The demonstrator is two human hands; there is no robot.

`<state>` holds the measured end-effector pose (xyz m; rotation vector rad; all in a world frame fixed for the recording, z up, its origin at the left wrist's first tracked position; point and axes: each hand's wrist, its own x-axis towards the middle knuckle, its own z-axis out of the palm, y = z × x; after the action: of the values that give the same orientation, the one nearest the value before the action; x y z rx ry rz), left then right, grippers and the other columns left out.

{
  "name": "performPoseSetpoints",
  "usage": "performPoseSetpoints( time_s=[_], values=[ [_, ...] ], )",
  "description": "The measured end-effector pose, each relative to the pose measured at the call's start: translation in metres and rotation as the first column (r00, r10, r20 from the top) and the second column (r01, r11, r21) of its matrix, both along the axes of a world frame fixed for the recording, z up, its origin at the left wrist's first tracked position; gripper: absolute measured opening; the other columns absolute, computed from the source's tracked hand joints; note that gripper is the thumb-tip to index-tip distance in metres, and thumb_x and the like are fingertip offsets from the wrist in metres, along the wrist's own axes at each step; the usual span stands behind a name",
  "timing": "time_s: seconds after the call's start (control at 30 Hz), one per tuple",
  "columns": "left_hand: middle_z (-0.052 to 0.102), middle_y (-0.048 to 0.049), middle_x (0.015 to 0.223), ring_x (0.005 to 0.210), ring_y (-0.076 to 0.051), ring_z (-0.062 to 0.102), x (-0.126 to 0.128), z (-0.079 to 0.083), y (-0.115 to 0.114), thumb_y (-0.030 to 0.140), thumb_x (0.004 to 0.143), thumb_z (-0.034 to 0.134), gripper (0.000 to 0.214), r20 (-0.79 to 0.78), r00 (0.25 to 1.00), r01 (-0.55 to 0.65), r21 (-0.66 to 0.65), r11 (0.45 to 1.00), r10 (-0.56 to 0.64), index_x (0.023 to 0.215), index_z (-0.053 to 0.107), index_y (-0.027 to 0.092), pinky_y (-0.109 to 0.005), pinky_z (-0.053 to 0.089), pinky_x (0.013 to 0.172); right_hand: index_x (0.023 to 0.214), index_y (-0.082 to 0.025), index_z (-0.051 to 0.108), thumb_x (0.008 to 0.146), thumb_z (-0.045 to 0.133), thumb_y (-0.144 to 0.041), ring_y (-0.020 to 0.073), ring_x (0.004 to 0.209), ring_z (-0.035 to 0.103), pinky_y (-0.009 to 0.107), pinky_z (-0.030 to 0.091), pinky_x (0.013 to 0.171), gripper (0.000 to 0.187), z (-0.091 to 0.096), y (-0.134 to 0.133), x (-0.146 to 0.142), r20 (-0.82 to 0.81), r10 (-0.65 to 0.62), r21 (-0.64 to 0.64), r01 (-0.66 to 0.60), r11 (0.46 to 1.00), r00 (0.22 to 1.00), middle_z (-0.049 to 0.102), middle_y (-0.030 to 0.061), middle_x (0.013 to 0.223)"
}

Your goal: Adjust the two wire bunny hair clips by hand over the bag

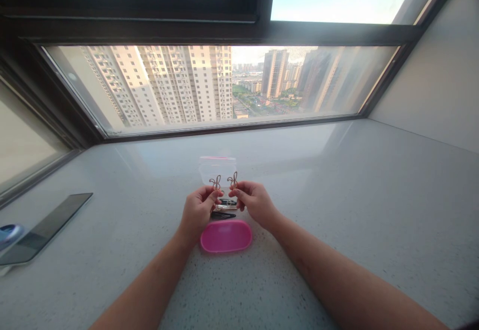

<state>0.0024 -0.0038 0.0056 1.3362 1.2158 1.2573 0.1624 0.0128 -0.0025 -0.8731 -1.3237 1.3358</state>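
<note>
My left hand (197,211) pinches a small gold bow-shaped earring (215,181) and holds it upright. A matching gold earring (233,179) is pinched the same way in my right hand (254,202), close beside the first. Both hands hover over the pale stone sill (337,210). Behind the earrings lies a small clear zip bag (217,164) with a pink seal. Between my hands, black and silver hair clips (224,208) rest on the sill. A pink oval case (226,236) sits just below my hands.
A dark phone (47,227) lies flat at the left, next to a blue object (9,234) at the frame's edge. The window frame (232,124) runs along the back of the sill. A grey wall (441,85) closes the right side.
</note>
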Motion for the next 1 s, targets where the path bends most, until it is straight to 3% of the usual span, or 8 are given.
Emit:
performPoseSetpoints(
  time_s=[0.3, 1.0],
  values=[
    [0.063, -0.0032, 0.066, 0.056, -0.011, 0.054, 0.000, 0.001, -0.001, 0.037, 0.071, 0.060, 0.026, -0.013, 1.000, -0.016, 0.000, 1.000, 0.016, 0.076, 0.064, 0.012, -0.020, 0.042, 0.052, 0.078, -0.012, 0.062, 0.069, 0.061, -0.027, 0.0078, 0.046, 0.050, 0.021, 0.042, 0.043, 0.017, 0.005, -0.001, 0.001, -0.095, 0.005, -0.049, -0.009, 0.999, 0.995, 0.063, 0.0040, 0.067],
    [0.065, -0.0035, 0.065, 0.058, -0.013, 0.057, 0.000, 0.002, -0.001, 0.039, 0.070, 0.060, 0.027, 0.010, 0.999, -0.040, 0.029, 0.999, 0.040, 0.075, 0.065, 0.013, -0.024, 0.046, 0.057, 0.073, -0.011, 0.062, 0.066, 0.064, -0.027, 0.0080, 0.045, 0.050, 0.021, 0.042, 0.042, 0.018, 0.013, -0.002, 0.002, -0.096, 0.016, -0.066, -0.022, 0.998, 0.995, 0.063, 0.0038, 0.063]
  ],
)
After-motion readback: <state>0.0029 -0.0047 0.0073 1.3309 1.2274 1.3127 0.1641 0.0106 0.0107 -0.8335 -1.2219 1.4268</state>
